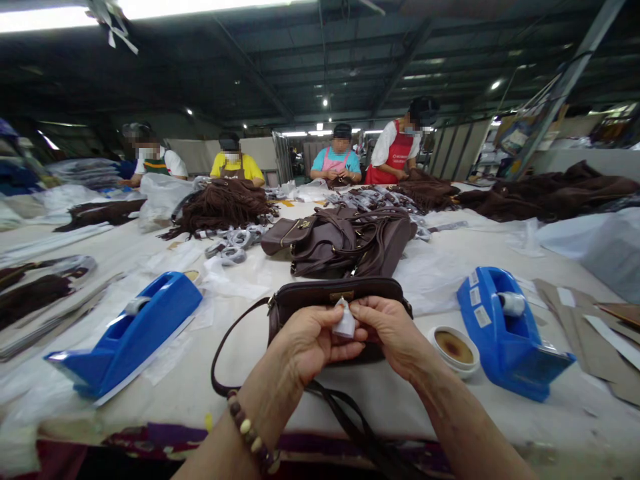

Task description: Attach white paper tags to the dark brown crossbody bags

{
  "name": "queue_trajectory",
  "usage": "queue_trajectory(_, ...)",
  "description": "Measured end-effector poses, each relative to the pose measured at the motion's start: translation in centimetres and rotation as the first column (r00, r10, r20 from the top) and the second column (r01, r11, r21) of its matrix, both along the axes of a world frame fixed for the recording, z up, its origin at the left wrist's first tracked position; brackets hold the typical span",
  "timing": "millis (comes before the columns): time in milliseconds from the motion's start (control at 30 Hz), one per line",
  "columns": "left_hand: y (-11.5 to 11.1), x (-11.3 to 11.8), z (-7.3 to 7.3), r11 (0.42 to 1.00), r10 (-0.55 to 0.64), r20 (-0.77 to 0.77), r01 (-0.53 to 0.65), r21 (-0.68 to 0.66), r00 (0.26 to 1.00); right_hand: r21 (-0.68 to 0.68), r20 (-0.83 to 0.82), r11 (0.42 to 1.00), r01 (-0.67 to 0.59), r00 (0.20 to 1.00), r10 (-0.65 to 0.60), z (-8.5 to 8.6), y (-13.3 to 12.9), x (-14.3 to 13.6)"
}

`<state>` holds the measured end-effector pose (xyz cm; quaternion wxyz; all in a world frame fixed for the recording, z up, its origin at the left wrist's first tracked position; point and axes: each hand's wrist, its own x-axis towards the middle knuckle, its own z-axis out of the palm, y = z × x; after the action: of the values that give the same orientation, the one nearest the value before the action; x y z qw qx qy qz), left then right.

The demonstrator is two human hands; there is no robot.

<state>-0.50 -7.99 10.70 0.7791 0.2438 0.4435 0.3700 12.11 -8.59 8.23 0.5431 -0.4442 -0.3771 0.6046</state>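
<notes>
In front of me on the table lies a dark brown handbag (295, 293) with a small gold plate (341, 295) near its top edge. Both my hands meet over its front. My left hand (313, 343) pinches a small white piece of paper or tissue (345, 321) between thumb and fingers. From the other side my right hand (383, 327) grips the same white piece at its upper right edge. The bag's shoulder strap (220, 347) loops out to the left and trails down toward the table's front edge.
Blue tape dispensers stand at left (135, 333) and right (505, 333). A round white tub (456, 350) sits by the right one. Behind the handbag lies a pile of brown bags (350, 243). Cardboard pieces (580, 333) lie far right. Several co-workers stand across the table.
</notes>
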Motion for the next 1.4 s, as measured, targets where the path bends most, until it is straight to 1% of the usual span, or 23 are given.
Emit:
queue_trajectory(133,-0.1,0.0,0.2,0.999,-0.037,0.017,0.037,-0.011,0.999,0.039,0.035,0.999,0.012,0.999,-0.014,0.1,0.2,0.0)
queue_trajectory(233,-0.1,0.0,0.0,0.999,-0.038,0.066,0.04,-0.036,0.997,0.033,0.065,0.999,0.008,0.998,-0.01,0.1,0.3,0.1)
queue_trajectory(367,0.0,-0.2,-0.6,0.996,-0.029,0.173,0.044,-0.082,0.985,0.015,0.091,1.0,0.005,0.996,-0.006,0.5,0.4,0.3)
queue_trajectory(500,0.1,-0.3,-1.3,0.994,-0.05,0.255,0.073,-0.082,0.966,0.006,0.126,1.0,0.0,0.992,-0.001,0.9,0.4,0.4)
queue_trajectory(733,0.1,0.2,-1.9,0.996,0.049,0.317,-0.021,-0.092,0.947,-0.013,0.116,1.0,0.012,0.993,-0.01,0.6,0.5,0.4)
queue_trajectory(967,-0.2,1.2,-2.3,0.979,0.205,0.264,-0.201,-0.044,0.942,0.056,0.081,0.995,0.087,0.993,-0.091,0.0,0.6,-0.3)
queue_trajectory(1067,-0.2,1.5,-2.3,0.971,0.237,0.233,-0.235,-0.033,0.943,0.091,0.067,0.989,0.116,0.99,-0.122,-0.4,0.6,-0.6)
queue_trajectory(1200,-0.1,1.3,-1.8,0.977,0.215,0.187,-0.209,-0.052,0.959,0.15,0.065,0.977,0.152,0.984,-0.163,-1.2,0.6,-0.8)
queue_trajectory(1333,0.2,0.8,-1.2,0.987,0.149,0.117,-0.14,-0.082,0.982,0.211,0.085,0.962,0.17,0.978,-0.192,-1.6,0.4,-0.9)
queue_trajectory(1400,0.5,0.6,-0.9,0.989,0.121,0.074,-0.114,-0.09,0.99,0.253,0.122,0.952,0.175,0.97,-0.211,-1.7,0.3,-0.9)
